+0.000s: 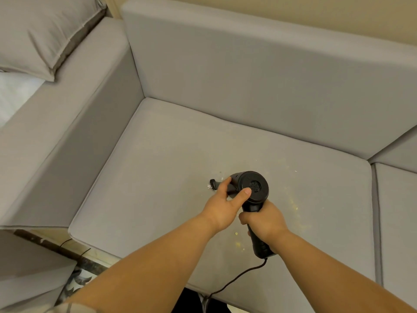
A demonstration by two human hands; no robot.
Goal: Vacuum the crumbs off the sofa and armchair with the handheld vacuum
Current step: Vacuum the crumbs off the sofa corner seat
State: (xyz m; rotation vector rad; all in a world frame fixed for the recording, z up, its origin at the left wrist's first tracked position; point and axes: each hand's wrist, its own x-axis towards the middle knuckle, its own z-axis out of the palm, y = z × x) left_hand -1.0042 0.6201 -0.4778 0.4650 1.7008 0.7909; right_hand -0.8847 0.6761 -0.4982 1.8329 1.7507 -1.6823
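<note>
So the grey fabric sofa (pixel 225 136) is all boxy flat cushions with a smooth, tight weave, and the seat has yellowish crumbs (pixel 239 244) scattered near the front edge, with more off to the right. The black plastic handheld vacuum (pixel 252 188) sits low over the middle of the seat cushion; it's got a round drum-shaped back end with a little vent grille, a stubby handle, and a small brush nozzle (pixel 212 184) with white bristles down at the fabric. The right hand (pixel 265 220) is wrapped tight around the handle, fingers fully curled. The left hand (pixel 225 203) grips the body, thumb pressed on the round back and fingers curled along the barrel. A thin black power cord (pixel 237 279) trails off the handle over the seat's front edge. A grey pillow (pixel 45 30) lies top left beyond the wide armrest (pixel 67 114), and part of another grey seat (pixel 29 274) pokes in bottom left.
</note>
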